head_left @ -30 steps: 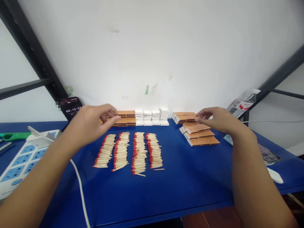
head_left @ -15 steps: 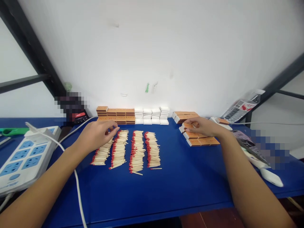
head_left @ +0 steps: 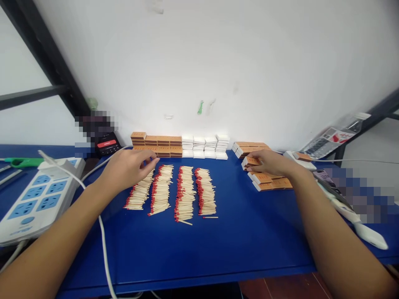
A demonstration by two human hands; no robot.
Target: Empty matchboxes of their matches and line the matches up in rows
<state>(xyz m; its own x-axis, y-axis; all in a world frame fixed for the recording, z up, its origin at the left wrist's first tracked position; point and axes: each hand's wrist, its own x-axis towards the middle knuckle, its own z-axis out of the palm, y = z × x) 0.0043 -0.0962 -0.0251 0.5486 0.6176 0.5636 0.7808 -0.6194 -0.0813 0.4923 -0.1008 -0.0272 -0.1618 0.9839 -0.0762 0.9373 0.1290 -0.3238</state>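
Several rows of red-tipped matches (head_left: 183,193) lie in the middle of the blue table (head_left: 193,249). My left hand (head_left: 126,168) rests over the far end of the leftmost match row (head_left: 139,195), fingers curled and pinched; whether it holds matches is hidden. My right hand (head_left: 272,162) lies on the top orange matchbox (head_left: 251,161) of a stepped pile of orange matchboxes (head_left: 269,182) at the right, fingers closed on it.
Orange matchbox sleeves (head_left: 157,145) and white inner trays (head_left: 205,146) are stacked along the wall. A white power strip (head_left: 37,199) with its cable (head_left: 104,249) sits left, near a timer (head_left: 107,143). A water bottle (head_left: 335,135) and white device (head_left: 369,234) lie right.
Both hands came down from mid-air to the table: the left onto the leftmost match row, the right onto the matchbox pile. The camera view shifted slightly.
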